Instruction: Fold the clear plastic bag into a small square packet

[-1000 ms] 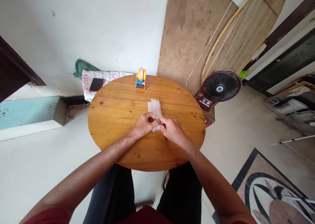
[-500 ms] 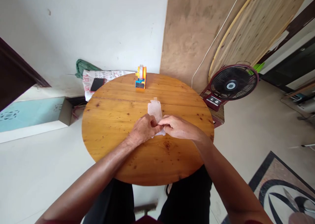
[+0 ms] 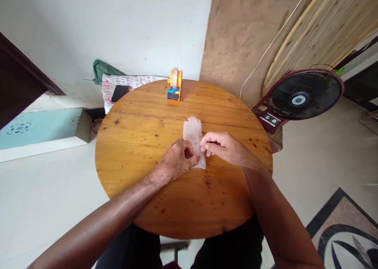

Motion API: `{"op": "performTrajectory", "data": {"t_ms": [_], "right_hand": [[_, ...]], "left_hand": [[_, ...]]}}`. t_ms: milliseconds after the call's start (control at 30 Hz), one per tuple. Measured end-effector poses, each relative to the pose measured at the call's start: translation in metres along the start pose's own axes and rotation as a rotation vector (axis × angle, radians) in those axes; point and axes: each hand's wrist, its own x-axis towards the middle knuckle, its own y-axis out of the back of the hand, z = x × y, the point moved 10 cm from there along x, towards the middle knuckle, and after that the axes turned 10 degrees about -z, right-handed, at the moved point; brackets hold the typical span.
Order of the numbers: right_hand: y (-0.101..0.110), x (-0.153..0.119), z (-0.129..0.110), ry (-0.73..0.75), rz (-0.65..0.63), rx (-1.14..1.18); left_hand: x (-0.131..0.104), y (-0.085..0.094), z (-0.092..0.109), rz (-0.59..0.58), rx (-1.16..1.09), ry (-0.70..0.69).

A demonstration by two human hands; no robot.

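A narrow, whitish, see-through piece of bubble wrap (image 3: 193, 129) lies lengthwise on the round wooden table (image 3: 132, 143), its lower part partly covered by my fingers. At its left edge my left hand (image 3: 178, 158) is closed, thumb and forefinger bent over the wrap. My right hand (image 3: 223, 147) hovers by the right edge with loosely curled fingers, a small gap between them and nothing visible inside. Farther back on the table stands an orange and blue tape dispenser (image 3: 175, 84) with a roll of clear tape.
Behind the table's left rim, a black phone (image 3: 120, 93) rests on a printed white sack (image 3: 108, 82) beside a green bag (image 3: 104, 70). A dark red fan (image 3: 301, 97) stands at the right, next to the table. A wall and a wooden board rise behind.
My right hand has come away from the wrap and moved a little to the right, its fingers loosening. The left hand stays at the wrap. The view has shifted slightly.
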Motion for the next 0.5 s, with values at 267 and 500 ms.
{"op": "performTrajectory", "data": {"t_ms": [267, 500], "right_hand": [[0.018, 0.009, 0.024, 0.035, 0.271, 0.107], [0.013, 0.007, 0.023, 0.046, 0.214, 0.075]], "left_hand": [[-0.005, 0.005, 0.01, 0.07, 0.162, -0.043], [-0.007, 0.005, 0.011, 0.136, 0.245, -0.112]]}}
